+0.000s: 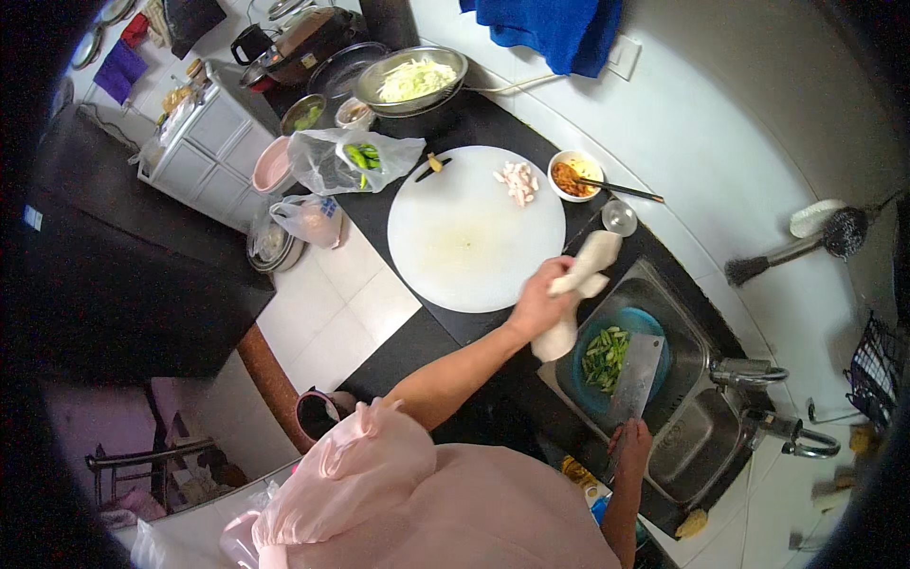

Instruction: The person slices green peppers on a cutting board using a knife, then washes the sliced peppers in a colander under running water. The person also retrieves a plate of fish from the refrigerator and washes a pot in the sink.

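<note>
My left hand point(544, 299) grips a pale cloth point(590, 267), blurred by motion, at the right edge of a round white cutting board point(462, 242). Down at the right, my right hand point(629, 444) holds a cleaver point(638, 373) by its handle, the broad blade tilted over the sink. Beneath the blade, a blue basin point(643, 320) in the sink contains cut green vegetable pieces point(604, 355), partly covered by the blade. Small pale chopped pieces point(517, 183) lie on the far right of the board. A piece resembling ginger point(434, 163) rests by a dark slot at the board's rim.
A white bowl point(574, 176) with chopsticks and a small clear dish point(619, 217) stand behind the cloth. Plastic bags point(355, 160) and a metal bowl of shredded vegetable point(419, 80) sit beyond the board. Faucets point(750, 373) project over the steel double sink point(693, 444).
</note>
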The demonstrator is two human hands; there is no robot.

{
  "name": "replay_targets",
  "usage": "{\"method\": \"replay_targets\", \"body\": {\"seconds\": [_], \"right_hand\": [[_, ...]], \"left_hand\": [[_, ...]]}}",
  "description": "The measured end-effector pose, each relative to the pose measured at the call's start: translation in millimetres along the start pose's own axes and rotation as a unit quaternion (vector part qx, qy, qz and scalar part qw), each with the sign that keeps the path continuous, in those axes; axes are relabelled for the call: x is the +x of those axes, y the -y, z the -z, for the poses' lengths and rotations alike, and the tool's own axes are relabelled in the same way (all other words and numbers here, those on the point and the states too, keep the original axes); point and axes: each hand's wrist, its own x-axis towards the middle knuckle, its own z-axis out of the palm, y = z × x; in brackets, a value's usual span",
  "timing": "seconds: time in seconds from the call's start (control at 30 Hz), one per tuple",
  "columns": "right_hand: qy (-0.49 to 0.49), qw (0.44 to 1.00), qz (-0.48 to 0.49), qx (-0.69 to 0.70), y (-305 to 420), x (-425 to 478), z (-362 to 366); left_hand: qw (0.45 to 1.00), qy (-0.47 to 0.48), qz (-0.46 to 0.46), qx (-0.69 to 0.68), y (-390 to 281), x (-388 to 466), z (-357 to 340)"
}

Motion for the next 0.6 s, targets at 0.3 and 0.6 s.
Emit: {"method": "replay_targets", "body": {"seconds": [0.3,0.6], "right_hand": [[0.009,1.0,-0.014,-0.004,2,-2,-19],[-0.057,0.994,-0.029,0.092,0,7,-8]], "left_hand": [[0.888,-0.191,0.033,0.417,12,16,200],[0.968,0.175,-0.049,0.171,51,-51,9]]}}
